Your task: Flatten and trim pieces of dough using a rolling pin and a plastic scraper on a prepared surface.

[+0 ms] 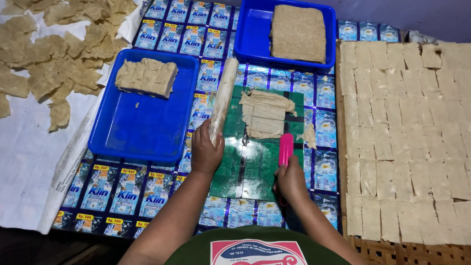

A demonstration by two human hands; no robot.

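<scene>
The person's left hand [205, 153] is wrapping its grip around the near end of a pale rolling pin [223, 99], fingers pressed together about the shaft; the pin is slanting away from the hand toward the far side, its far end lying between the two blue trays. The right hand [290, 180] is closing its grip on a pink-handled tool [285, 149], pinching the lower part of the handle, which is standing up just beyond the knuckles; its working end cannot be made out. Between the two hands, slightly farther off, a flattened sheet of dough [266, 113] is lying on a dark green mat [245, 167], just right of the pin and just beyond the pink handle, apart from both grips. A small dough scrap [309, 136] is resting at the mat's right edge. The bench covering of blue printed sachets [147, 191] is spreading beneath everything. The near-left blue tray [142, 132] is holding a dough block [146, 76]; the far blue tray [252, 39] is holding a flat slab [298, 32]. At right, cut dough squares [407, 137] are lying in rows on a woven rack; at far left, dried pieces [54, 54] are lying on white paper.
</scene>
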